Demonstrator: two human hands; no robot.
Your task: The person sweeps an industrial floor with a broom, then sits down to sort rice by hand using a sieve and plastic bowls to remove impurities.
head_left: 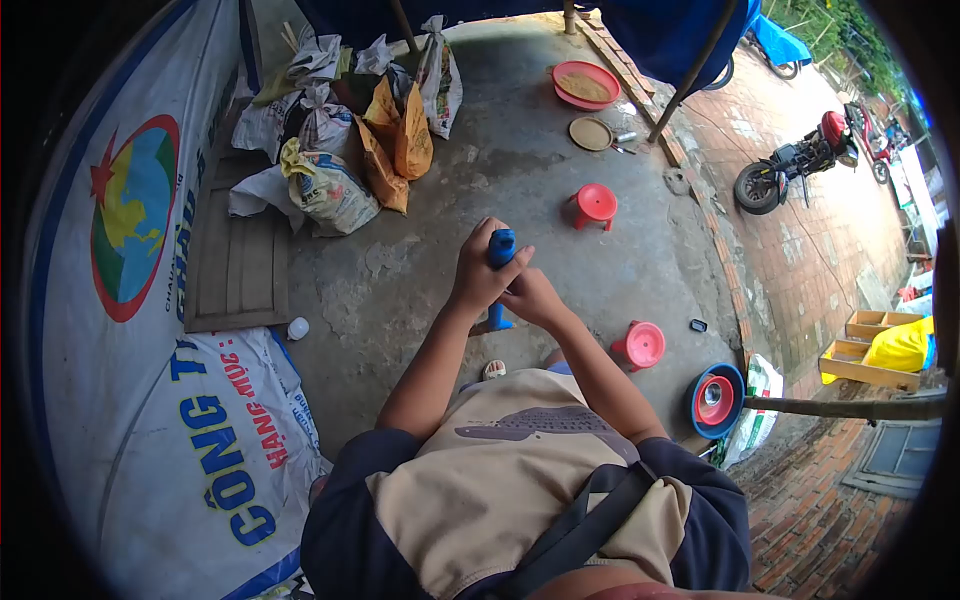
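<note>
In front of my chest both hands are closed around a blue-handled tool (501,246), seen nearly end-on from above. My left hand (483,268) wraps the upper end, with the rounded blue tip showing beside its fingers. Close against it, my right hand (533,296) grips just below, its fingers partly hidden. A further blue part (494,318) shows beneath the hands. I cannot make out the tool's kind. A sandal (494,370) on a foot shows below.
Filled sacks (330,190) stand at the back left beside a wooden panel (238,250). Red stools (596,203) and a pink basin (586,86) are on the concrete floor. A blue basin (718,425) sits at right. A motorbike (800,160) is parked on the brick paving.
</note>
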